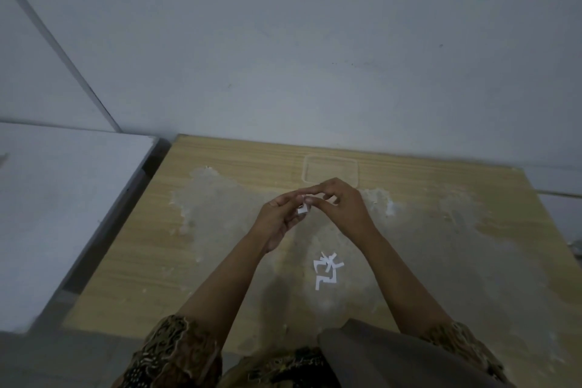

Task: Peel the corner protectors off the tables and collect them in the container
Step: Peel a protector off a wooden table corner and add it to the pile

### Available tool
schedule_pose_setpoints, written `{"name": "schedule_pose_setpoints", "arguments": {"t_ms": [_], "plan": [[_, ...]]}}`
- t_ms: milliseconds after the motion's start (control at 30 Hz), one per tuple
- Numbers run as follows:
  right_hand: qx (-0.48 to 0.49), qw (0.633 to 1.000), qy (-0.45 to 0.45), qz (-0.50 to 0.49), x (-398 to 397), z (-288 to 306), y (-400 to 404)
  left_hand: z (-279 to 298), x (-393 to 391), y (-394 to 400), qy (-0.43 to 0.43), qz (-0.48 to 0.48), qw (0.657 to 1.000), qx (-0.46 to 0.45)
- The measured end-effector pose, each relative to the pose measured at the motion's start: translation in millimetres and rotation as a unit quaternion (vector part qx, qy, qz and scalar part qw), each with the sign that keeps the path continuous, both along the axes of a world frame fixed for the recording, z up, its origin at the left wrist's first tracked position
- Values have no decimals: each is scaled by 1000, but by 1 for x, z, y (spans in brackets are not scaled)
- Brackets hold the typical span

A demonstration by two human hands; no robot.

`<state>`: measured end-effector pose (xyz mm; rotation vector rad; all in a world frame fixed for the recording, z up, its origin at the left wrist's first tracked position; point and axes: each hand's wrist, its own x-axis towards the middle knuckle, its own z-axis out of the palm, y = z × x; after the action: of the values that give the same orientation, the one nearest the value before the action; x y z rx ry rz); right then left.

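Both hands (310, 206) pinch a white protector (302, 208).

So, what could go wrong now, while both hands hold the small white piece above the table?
1. The small white piece is pinched between the left hand and the right hand; if sticky, it may cling to a finger rather than drop.
2. The clear container lies beyond the hands and is hard to see, so a drop could miss it.
3. The loose white pieces on the table might be overlooked.

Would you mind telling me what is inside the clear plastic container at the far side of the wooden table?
The clear plastic container looks empty: only wood grain shows through it. Its near edge is hidden behind the right hand. The white paper strips lie outside it, on the wooden table.
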<state>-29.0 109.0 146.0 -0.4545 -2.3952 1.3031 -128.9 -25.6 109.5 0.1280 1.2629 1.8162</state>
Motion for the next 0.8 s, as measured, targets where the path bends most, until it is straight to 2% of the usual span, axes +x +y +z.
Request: {"name": "schedule_pose_setpoints", "arguments": {"t_ms": [267,800], "plan": [[127,992,12,-2,3,3,1,-2,-3,4,5,-9,1000,8],[116,992,34,-25,8,3,1,-4,-4,8,-6,-29,1000,2]]}}
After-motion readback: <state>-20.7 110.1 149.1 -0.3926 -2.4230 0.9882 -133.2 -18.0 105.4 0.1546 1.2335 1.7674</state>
